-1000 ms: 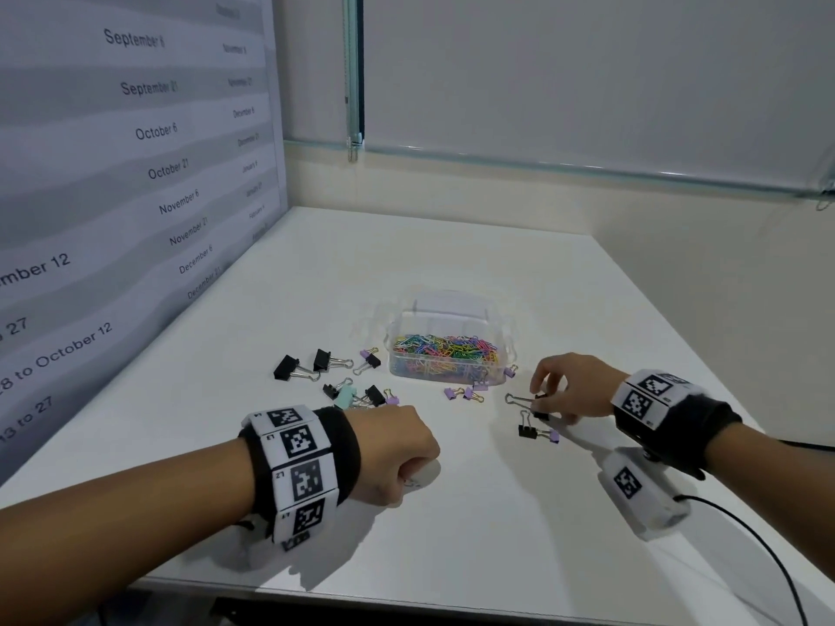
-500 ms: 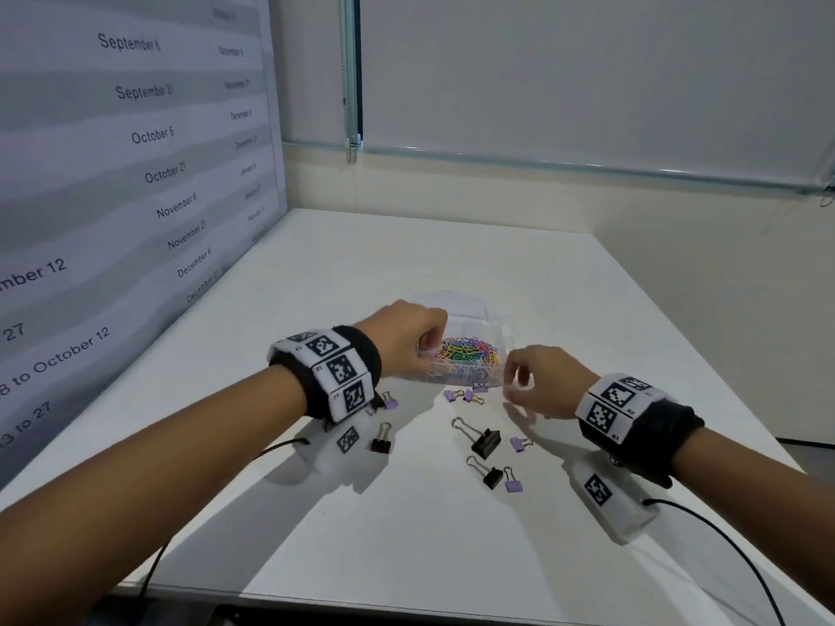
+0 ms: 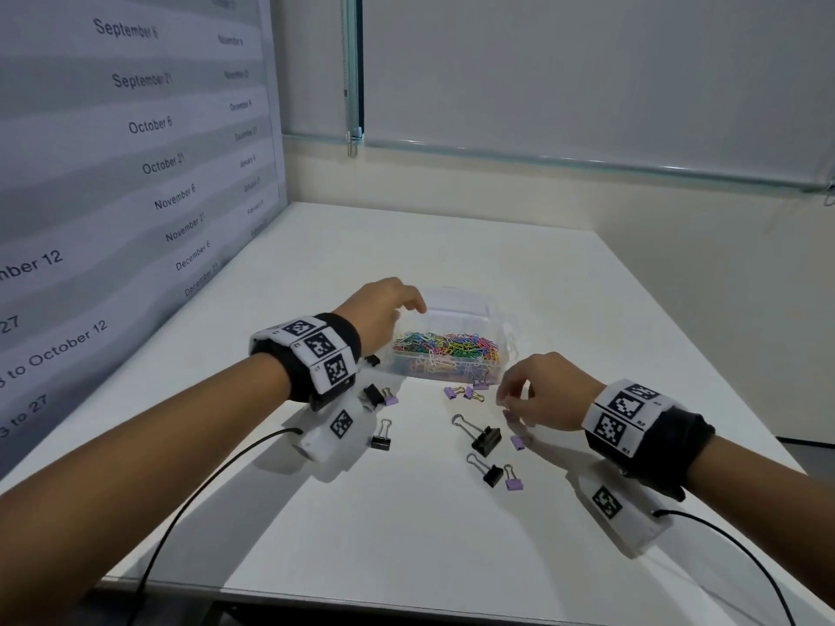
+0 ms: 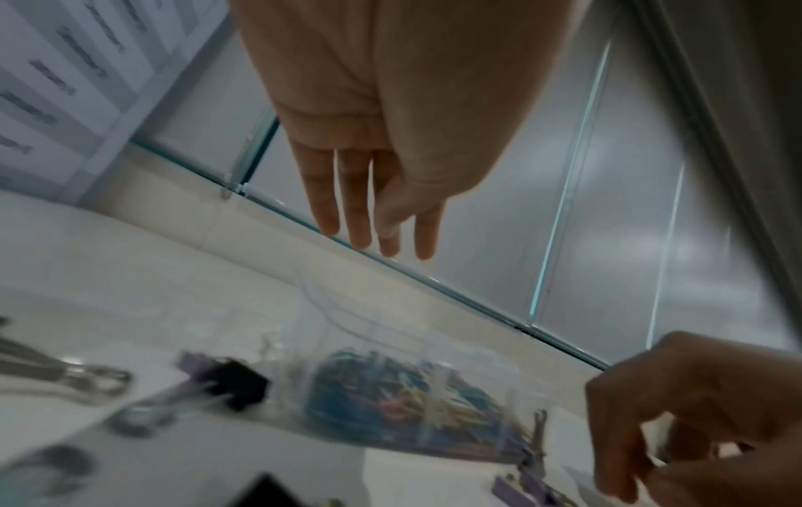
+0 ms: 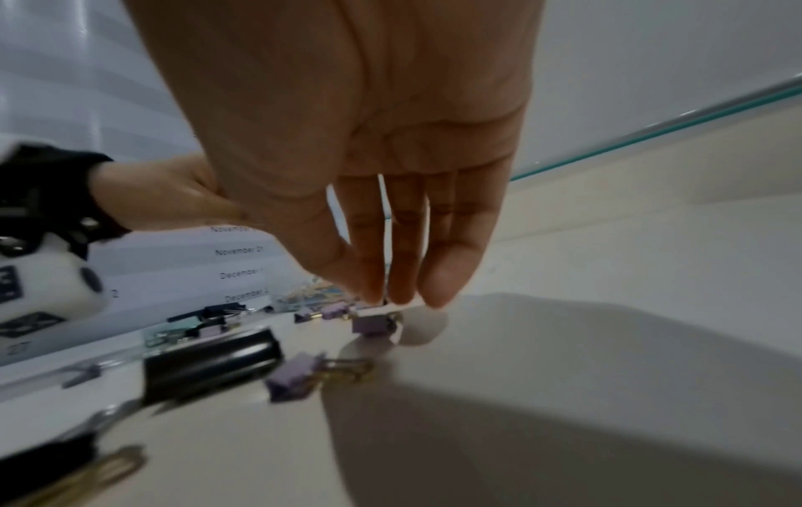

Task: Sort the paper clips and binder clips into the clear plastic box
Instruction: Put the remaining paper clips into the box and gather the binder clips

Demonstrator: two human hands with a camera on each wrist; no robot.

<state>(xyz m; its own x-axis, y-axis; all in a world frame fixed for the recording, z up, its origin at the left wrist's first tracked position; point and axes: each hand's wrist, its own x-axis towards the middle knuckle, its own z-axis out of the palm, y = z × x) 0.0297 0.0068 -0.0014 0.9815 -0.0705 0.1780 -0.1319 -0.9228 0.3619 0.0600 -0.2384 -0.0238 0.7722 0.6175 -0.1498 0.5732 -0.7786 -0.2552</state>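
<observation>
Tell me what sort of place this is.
Probably an office or a recording workstation: a plain white table set against a wall, a large poster of calendar dates on the left, a lowered window blind behind, and stationery clips in a clear plastic box.

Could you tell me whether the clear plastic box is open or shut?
Open: the clear plastic box has no lid over its colourful paper clips.

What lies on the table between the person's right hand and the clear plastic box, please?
In the head view, three small purple binder clips lie between the right hand and the clear plastic box, near its front wall.
</observation>
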